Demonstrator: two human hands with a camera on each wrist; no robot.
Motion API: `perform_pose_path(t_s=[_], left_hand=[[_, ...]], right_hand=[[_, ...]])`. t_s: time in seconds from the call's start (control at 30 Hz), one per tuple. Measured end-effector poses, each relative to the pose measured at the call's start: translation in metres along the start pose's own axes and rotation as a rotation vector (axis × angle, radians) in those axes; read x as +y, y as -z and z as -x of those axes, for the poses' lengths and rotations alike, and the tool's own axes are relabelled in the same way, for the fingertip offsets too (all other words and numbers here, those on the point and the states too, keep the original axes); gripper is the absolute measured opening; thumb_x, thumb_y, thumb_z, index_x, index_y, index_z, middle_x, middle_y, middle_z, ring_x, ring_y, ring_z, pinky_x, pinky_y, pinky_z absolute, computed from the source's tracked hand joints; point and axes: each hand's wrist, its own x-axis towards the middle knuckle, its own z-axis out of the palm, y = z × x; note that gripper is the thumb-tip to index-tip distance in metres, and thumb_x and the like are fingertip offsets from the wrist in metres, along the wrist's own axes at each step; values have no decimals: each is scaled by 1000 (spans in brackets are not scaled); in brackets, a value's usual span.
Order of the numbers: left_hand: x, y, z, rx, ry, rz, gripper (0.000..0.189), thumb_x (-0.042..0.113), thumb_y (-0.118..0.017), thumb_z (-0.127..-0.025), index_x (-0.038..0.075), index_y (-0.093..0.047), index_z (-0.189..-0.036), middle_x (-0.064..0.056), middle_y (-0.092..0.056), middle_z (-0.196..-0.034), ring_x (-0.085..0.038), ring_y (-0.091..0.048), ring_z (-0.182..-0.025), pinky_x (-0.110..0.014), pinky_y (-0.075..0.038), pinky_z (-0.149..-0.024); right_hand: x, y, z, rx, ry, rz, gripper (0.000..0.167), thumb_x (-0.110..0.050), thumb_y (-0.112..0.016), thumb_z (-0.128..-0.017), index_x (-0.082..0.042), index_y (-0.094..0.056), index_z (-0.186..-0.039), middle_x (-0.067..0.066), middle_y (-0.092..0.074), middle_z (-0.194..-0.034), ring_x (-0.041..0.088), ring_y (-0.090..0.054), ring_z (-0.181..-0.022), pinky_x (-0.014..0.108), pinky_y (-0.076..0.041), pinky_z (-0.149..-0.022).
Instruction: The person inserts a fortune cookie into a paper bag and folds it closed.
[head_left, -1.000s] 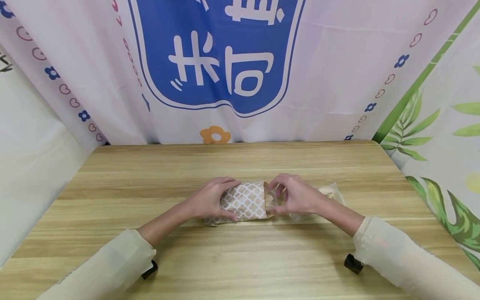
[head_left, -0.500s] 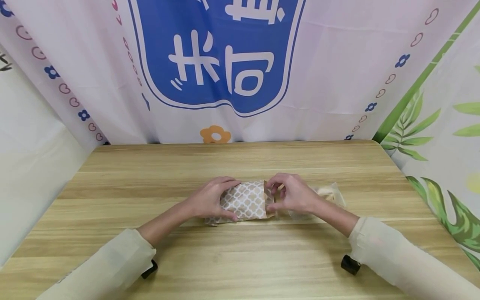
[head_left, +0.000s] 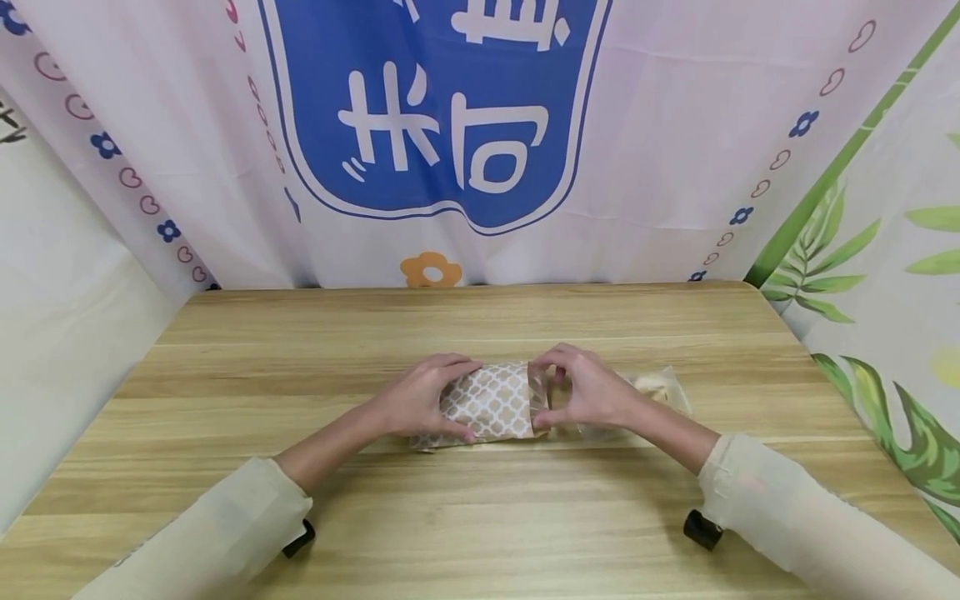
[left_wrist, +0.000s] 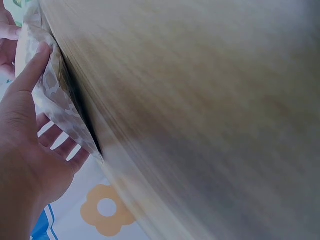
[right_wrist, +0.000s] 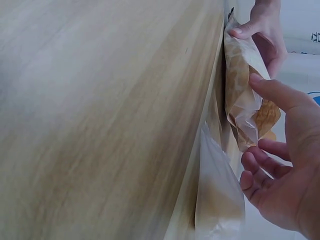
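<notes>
A paper bag [head_left: 491,402] with a tan and white lattice pattern lies on its side at mid-table, its mouth facing right. My left hand [head_left: 420,398] holds its left part, thumb on the near side and fingers on the far side. At the mouth, my right hand [head_left: 592,396] grips the bag's edges between thumb and fingers. Crinkled clear plastic [right_wrist: 246,120] shows inside the opening in the right wrist view; what it wraps is unclear. Beneath and behind the right wrist lies a clear plastic bag [head_left: 663,388] with something pale in it, partly hidden.
The wood-grain table [head_left: 480,517] runs back to a white printed curtain [head_left: 645,167] with a blue emblem. More printed cloth [head_left: 885,333] with green leaves hangs at the right side. A small black device [head_left: 702,529] sits under the right sleeve.
My right hand has moved slightly left onto the paper bag's mouth. The clear plastic that stuck out of the opening has gone further in. My left hand has stayed put.
</notes>
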Motion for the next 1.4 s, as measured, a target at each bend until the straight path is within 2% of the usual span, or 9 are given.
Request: perform_pose_path(t_s=[0.17,0.33,0.63,0.83,0.97,1.1,1.4], left_hand=[[0,0,0,0,-4,1,105,56,-92,-70,3,-52,-151,-18,-52,-152,-38,-48,-141,-54,-42,-116],[-1,-1,0,2,-9,1,104,55,-93,-70,3,-52,-151,-18,-52,-152,-38,-48,-141,-53,-42,-116],[-1,-1,0,-3,8,17,104,55,-92,-71,4,-51,-152,-18,-51,-153,-37,-48,-141,-54,-42,-116],[-2,-1,-1,-2,7,15,104,56,-92,-71,4,-51,-152,-18,-51,-153,-37,-48,-141,-54,-43,-115],[-2,-1,-1,2,1,7,105,56,-92,-70,4,-51,-152,-18,-52,-152,-37,-49,-140,-54,-43,-115],[-1,-1,0,3,0,8,105,56,-92,-70,4,-52,-151,-18,-52,-153,-37,-48,-141,-53,-43,-115],[0,0,0,-2,10,13,105,56,-92,-70,4,-52,-151,-17,-52,-152,-36,-49,-140,-53,-43,-115]], right_hand=[[0,0,1,-15,-42,-6,81,-35,-96,-68,1,-64,-133,10,-67,-119,25,-62,-99,35,-56,-80],[3,-1,0,-14,-52,-60,78,-29,-97,-67,4,-64,-130,11,-69,-116,25,-63,-98,39,-57,-84],[3,-6,-4,13,-96,-164,74,-23,-98,-69,5,-66,-130,4,-73,-108,20,-63,-92,33,-57,-81],[4,-2,-3,-41,-106,-215,81,-25,-97,-71,6,-61,-136,5,-72,-112,23,-62,-99,35,-55,-85],[8,1,-2,-77,-94,-298,80,-19,-94,-74,9,-58,-139,8,-72,-111,25,-62,-99,29,-53,-80],[8,2,-3,-89,-104,-367,78,-11,-93,-75,11,-55,-140,10,-74,-109,24,-65,-90,22,-52,-70],[8,-3,-7,-77,-106,-414,71,-4,-92,-75,10,-56,-135,10,-77,-104,17,-63,-78,23,-55,-69]])
